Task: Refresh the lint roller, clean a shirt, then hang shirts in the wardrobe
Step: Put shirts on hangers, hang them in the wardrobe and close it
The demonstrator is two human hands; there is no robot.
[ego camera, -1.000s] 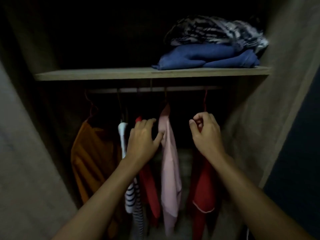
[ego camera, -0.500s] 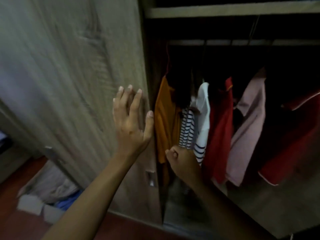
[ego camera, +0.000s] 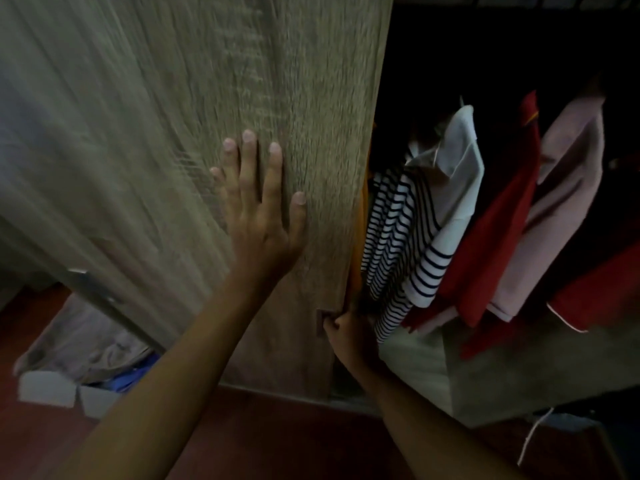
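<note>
A wood-grain wardrobe door (ego camera: 194,98) fills the left and middle of the view. My left hand (ego camera: 259,209) lies flat on its face with fingers spread. My right hand (ego camera: 346,330) is curled around the door's lower edge by a small recessed handle (ego camera: 323,322). To the right, in the dark opening, shirts hang side by side: a sliver of orange shirt (ego camera: 358,244) right behind the door's edge, a white and navy striped shirt (ego camera: 415,230), a red shirt (ego camera: 491,237), a pale pink shirt (ego camera: 557,209) and another red garment (ego camera: 595,289).
A second door (ego camera: 52,202) with a metal handle (ego camera: 91,287) stands at the left. Below it, crumpled clothes (ego camera: 83,344) lie in a white box (ego camera: 48,389) on the dark red floor (ego camera: 277,438). A white cord (ego camera: 533,434) hangs at the lower right.
My view turned from the hanging rail to the left door. My left hand went from the shirts onto the door's face, my right hand dropped to its edge, and the door now covers most of the orange shirt.
</note>
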